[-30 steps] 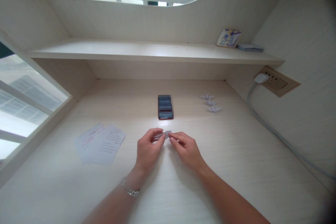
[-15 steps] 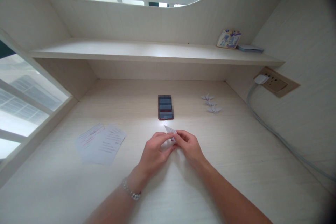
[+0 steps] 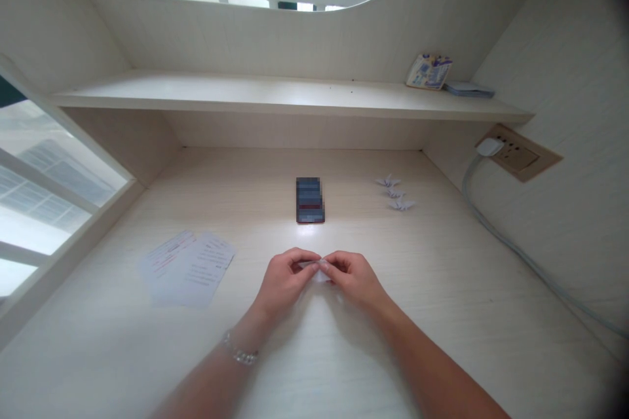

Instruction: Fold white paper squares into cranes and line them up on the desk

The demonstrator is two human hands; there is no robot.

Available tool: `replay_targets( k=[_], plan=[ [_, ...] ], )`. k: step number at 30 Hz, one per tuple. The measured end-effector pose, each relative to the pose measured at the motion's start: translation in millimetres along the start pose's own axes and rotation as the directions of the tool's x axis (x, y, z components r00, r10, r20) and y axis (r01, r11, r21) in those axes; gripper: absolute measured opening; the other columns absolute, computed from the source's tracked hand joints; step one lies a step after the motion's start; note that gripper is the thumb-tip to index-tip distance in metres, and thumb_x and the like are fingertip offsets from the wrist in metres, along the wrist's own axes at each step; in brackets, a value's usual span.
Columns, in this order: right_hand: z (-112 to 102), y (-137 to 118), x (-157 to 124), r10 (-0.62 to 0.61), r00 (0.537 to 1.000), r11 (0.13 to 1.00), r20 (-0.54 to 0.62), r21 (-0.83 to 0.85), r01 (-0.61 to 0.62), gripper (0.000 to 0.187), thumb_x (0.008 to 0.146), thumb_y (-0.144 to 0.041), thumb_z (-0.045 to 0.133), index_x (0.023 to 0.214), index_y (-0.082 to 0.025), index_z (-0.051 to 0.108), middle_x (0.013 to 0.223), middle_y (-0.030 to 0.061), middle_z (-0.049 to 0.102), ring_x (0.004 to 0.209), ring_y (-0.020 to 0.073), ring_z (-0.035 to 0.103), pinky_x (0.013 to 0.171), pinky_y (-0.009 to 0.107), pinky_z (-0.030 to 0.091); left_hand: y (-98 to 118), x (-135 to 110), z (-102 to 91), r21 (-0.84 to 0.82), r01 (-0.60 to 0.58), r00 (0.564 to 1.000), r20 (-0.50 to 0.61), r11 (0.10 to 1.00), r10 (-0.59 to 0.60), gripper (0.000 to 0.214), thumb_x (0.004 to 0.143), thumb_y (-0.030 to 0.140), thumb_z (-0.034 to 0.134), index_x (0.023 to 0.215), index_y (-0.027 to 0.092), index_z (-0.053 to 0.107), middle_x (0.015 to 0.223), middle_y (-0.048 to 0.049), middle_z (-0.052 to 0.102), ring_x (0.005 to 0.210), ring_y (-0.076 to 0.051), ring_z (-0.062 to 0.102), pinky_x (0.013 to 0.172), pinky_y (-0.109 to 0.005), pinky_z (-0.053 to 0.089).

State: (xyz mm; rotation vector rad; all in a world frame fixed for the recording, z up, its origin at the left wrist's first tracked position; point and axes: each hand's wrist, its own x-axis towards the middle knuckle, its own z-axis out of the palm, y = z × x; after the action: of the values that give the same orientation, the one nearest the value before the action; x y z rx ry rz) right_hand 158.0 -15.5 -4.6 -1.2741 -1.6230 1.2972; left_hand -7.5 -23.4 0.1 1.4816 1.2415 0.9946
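Note:
A small piece of folded white paper (image 3: 322,275) is pinched between my two hands, low over the desk. My left hand (image 3: 289,273), with a silver bracelet (image 3: 240,349) at the wrist, closes thumb and fingers on its left part. My right hand (image 3: 352,273) grips its right part the same way, and the thumbs nearly meet. Fingers cover most of the paper, so its full shape is hidden. Beyond the hands lies a phone (image 3: 310,200) with a blurred screen. Three folded paper cranes (image 3: 394,194) stand in a row farther right.
Sheets of paper with writing (image 3: 189,270) lie overlapping at left. A shelf (image 3: 295,93) spans the back, holding a small printed packet (image 3: 429,72) and a flat stack (image 3: 469,90). A grey cable (image 3: 521,255) runs from a wall socket (image 3: 518,152) down the right side.
The folded paper has turned and come lower, its pointed tip no longer sticking up. My left hand has shifted its grip, and both hands now hold the paper side by side.

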Motion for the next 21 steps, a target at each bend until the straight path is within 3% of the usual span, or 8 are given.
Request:
replay_targets(
  k=[6, 13, 21],
  plan=[
    [-0.4, 0.6, 1.4, 0.022, 0.999, 0.995, -0.047, 0.101, -0.017, 0.018, 0.075, -0.030, 0.062, 0.082, -0.014, 0.069, 0.076, 0.0056, 0.068, 0.067, 0.0161, 0.060, 0.060, 0.025, 0.047, 0.1, 1.9, -1.7, -0.039, 0.062, 0.998, -0.031, 0.997, -0.064, 0.017, 0.074, 0.025, 0.062, 0.086, 0.015, 0.068, 0.087, -0.0074, 0.070, 0.081, -0.019, 0.063, 0.073, -0.027, 0.049],
    [-1.1, -1.8, 0.5, 0.053, 0.999, 0.989, -0.005, 0.140, -0.052, 0.020, 0.073, -0.030, 0.063, 0.079, -0.013, 0.070, 0.071, 0.0063, 0.068, 0.064, 0.0164, 0.060, 0.056, 0.026, 0.047, 5.2, 1.2, -1.9, -0.099, 0.084, 0.995, 0.055, 0.992, -0.079, 0.016, 0.073, 0.028, 0.063, 0.081, 0.014, 0.066, 0.081, -0.0064, 0.069, 0.075, -0.017, 0.062, 0.067, -0.025, 0.049],
    [-0.5, -2.1, 1.1, 0.105, 0.994, 0.966, -0.026, 0.242, -0.095, 0.016, 0.066, -0.024, 0.067, 0.077, -0.013, 0.071, 0.068, 0.0056, 0.069, 0.059, 0.0156, 0.061, 0.054, 0.025, 0.048, 6.7, 2.0, -2.1, -0.138, 0.149, 0.988, 0.055, 0.979, -0.143, 0.010, 0.070, 0.017, 0.061, 0.077, 0.013, 0.065, 0.073, -0.0039, 0.066, 0.067, -0.014, 0.060, 0.061, -0.023, 0.046]
  ],
)
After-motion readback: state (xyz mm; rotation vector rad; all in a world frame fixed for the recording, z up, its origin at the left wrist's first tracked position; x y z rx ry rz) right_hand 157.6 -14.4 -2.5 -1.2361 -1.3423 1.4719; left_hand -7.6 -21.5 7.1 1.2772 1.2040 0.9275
